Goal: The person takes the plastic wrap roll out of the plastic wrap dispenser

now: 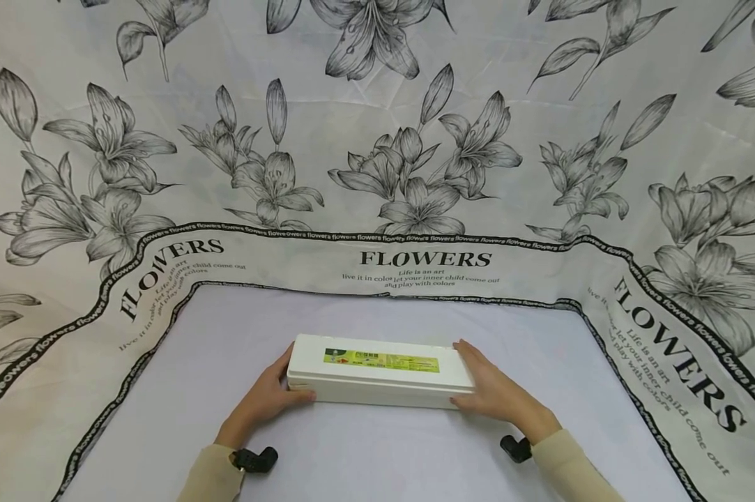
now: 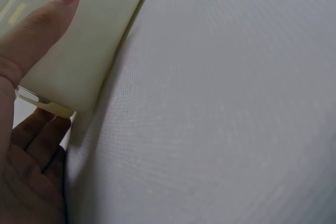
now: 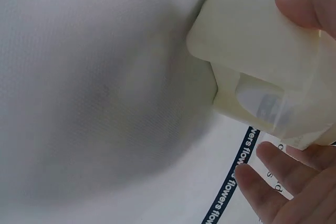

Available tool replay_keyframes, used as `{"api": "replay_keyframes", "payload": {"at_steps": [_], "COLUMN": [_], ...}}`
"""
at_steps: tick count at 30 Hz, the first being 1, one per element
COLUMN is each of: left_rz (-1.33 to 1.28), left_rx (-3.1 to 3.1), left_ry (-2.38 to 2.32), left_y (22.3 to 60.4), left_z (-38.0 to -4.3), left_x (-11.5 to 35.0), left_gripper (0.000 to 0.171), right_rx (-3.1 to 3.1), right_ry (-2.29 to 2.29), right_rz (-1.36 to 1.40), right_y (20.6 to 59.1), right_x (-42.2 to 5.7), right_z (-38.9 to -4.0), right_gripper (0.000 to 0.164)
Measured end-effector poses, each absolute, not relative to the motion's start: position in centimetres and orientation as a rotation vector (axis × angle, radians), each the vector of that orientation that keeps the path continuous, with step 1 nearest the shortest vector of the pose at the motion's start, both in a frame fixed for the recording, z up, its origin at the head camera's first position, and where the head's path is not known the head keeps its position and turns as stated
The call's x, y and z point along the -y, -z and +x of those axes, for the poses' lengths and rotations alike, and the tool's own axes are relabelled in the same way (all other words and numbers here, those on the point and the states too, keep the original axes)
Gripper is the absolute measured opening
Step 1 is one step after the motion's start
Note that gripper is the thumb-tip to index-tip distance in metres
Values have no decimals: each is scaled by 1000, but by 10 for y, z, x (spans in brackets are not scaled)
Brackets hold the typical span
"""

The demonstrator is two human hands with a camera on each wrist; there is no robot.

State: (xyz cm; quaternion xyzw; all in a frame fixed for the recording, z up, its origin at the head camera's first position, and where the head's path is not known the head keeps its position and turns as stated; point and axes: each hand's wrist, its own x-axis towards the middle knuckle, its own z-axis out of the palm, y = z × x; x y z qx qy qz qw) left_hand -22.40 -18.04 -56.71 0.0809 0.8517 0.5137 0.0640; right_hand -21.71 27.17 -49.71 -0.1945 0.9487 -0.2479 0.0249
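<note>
A long white box (image 1: 377,392) with a yellow-green printed label (image 1: 381,360) on its top lies crosswise between both hands. At its left end my left hand (image 1: 272,390) grips it, thumb on the front face and fingers round the end. My right hand (image 1: 496,390) holds the opposite end in much the same way. In the left wrist view the left thumb (image 2: 44,27) presses flat on the pale front face. From the right wrist, an opening (image 3: 265,99) shows in the box's end, with the right thumb (image 3: 307,3) on the front face.
White cloth (image 1: 377,453) covers the table, and a border printed with FLOWERS (image 1: 425,259) runs along its back and sides. Behind rises a cloth with grey lily drawings (image 1: 415,167). Each wrist wears a small black camera (image 1: 256,460).
</note>
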Motion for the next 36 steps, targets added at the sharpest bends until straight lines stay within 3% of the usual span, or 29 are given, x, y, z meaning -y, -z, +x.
{"api": "replay_keyframes", "payload": {"at_steps": [36], "left_rz": [270], "left_rx": [-2569], "left_ry": [-1559], "left_y": [570], "left_z": [-225], "left_x": [181], "left_gripper": [124], "right_rx": [-3039], "right_ry": [702], "right_rz": [-643], "right_y": [497], "right_x": [-258], "right_z": [-216], "right_gripper": [103]}}
